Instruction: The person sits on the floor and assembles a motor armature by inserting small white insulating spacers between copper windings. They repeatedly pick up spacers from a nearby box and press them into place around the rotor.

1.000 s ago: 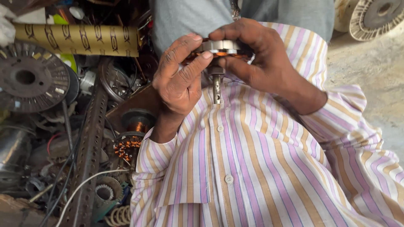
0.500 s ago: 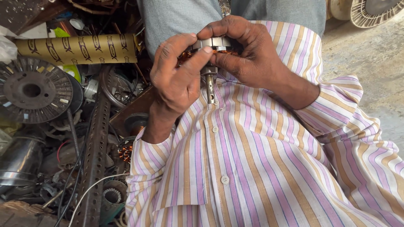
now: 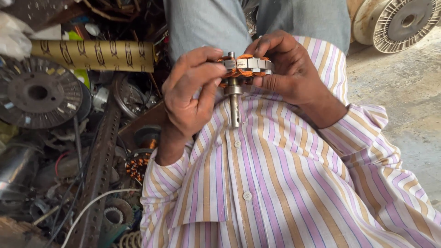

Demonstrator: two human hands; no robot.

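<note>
- the left hand [image 3: 193, 92] and the right hand [image 3: 287, 69] meet at about 12 o'clock in the view, both closed around a small motor stator [image 3: 245, 66] held just above the striped shirt [image 3: 275, 183].
- the motor stator is a stack of grey metal plates with orange copper winding showing at its edge; a steel shaft [image 3: 234, 103] runs down from its middle toward 6 o'clock, lying against the shirt front.
- left hand: fingers curled, thumb and forefinger pinching the stator's 9 o'clock side.
- right hand: fingers wrapped over the top and 3 o'clock side, thumb pressed under the rim.
- at 10 o'clock from the hands lies a tan cardboard tube [image 3: 96, 55] with a dark printed pattern, on its side.
- at 9 o'clock, well apart, a dark round wire spool [image 3: 39, 94] rests flat among scrap.
- at 7 o'clock a perforated metal angle bar [image 3: 98, 174] runs slantwise through the clutter, and just beside the left cuff sits another copper-wound coil [image 3: 135, 165].
- a white cable [image 3: 92, 206] curves across the bar's lower end.
- at 2 o'clock a pale empty spool [image 3: 406, 23] leans on the concrete floor [image 3: 404, 101].
</note>
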